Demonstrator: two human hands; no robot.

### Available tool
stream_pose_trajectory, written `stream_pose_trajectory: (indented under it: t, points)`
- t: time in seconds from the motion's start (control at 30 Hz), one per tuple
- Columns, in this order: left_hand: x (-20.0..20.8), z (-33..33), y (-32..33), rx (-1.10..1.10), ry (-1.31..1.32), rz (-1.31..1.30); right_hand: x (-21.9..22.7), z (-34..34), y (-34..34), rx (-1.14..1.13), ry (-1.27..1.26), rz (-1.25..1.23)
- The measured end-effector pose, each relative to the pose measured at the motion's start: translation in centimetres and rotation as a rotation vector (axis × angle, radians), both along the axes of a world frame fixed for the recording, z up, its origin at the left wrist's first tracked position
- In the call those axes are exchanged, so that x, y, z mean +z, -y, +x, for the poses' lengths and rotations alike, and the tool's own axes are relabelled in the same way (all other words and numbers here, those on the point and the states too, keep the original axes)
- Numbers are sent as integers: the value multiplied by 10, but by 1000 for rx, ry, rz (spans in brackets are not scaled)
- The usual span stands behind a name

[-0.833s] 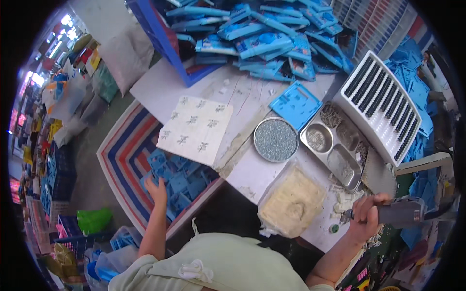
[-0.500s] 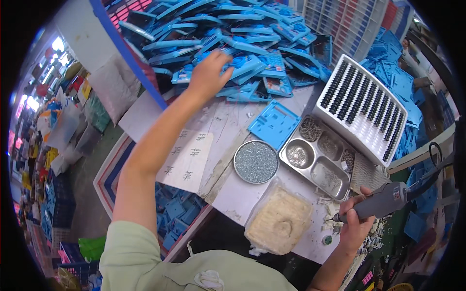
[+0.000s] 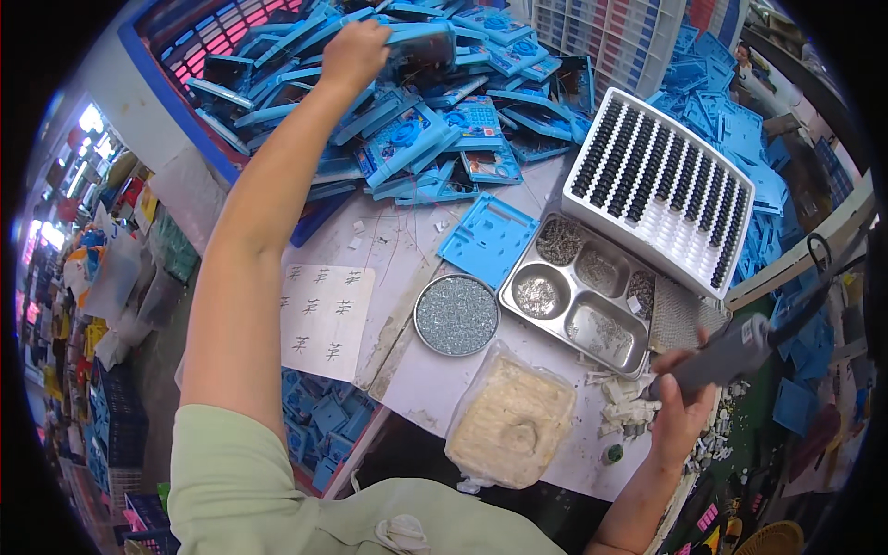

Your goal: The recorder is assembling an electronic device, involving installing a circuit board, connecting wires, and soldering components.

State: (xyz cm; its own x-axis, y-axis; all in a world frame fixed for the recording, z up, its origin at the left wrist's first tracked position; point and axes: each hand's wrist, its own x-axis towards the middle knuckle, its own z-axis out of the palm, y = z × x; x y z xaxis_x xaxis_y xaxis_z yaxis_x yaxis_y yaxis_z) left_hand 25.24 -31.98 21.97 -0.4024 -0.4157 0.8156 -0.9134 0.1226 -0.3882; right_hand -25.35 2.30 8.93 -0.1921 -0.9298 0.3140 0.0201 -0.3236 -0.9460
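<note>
Metal bits (image 3: 456, 313) in tin (image 3: 455, 353), blue case (image 3: 425, 48) in left hand (image 3: 357, 53)

Blue plastic casing (image 3: 421, 33): tilted, darker face visible, gripped at its left end by the left hand (image 3: 356, 54), far side. Grey corded electric screwdriver (image 3: 717, 359): slanted in the right hand (image 3: 683, 393), near right, tip end leftward.

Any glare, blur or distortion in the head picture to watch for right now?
Head view: the lights at far left burn out to white. Head view: corners go black, and shapes bend toward the rim. Head view: the right hand looks slightly smeared at the fingers around the grey power tool; the metal tray is clearer.
</note>
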Motion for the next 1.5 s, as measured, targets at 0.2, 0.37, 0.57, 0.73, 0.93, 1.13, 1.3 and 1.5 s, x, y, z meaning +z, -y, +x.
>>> stream_pose_trajectory:
  t: [0.2, 0.37, 0.57, 0.73, 0.93, 1.13, 1.3, 1.5]
  points:
    - [-32, -39, -132, -406, -1354, 411, -23, 34, -37, -285, -331, -473]
    - [-137, -160, -276, -884, -2195, 1010, -58, 113, -32, 530, 153, 291]
    - [-191, -217, -404, -633, -2061, 1594, -98, 105, -33, 246, 486, 331]
    - [-183, -163, -426, -695, -891, 1666, -94, 64, -55, 225, 360, 491]
    - [-215, -191, -410, -873, -377, 1237, -80, 55, -50, 102, -708, 441]
    - [-225, -184, -410, -856, -264, 1203, -104, 45, -34, 48, -1102, 233]
    - [-226, -196, -413, -855, -263, 1215, -80, 28, -24, 183, -1129, 308]
    - [-219, -192, -406, -863, -240, 1269, -70, 17, -17, 115, -936, 119]
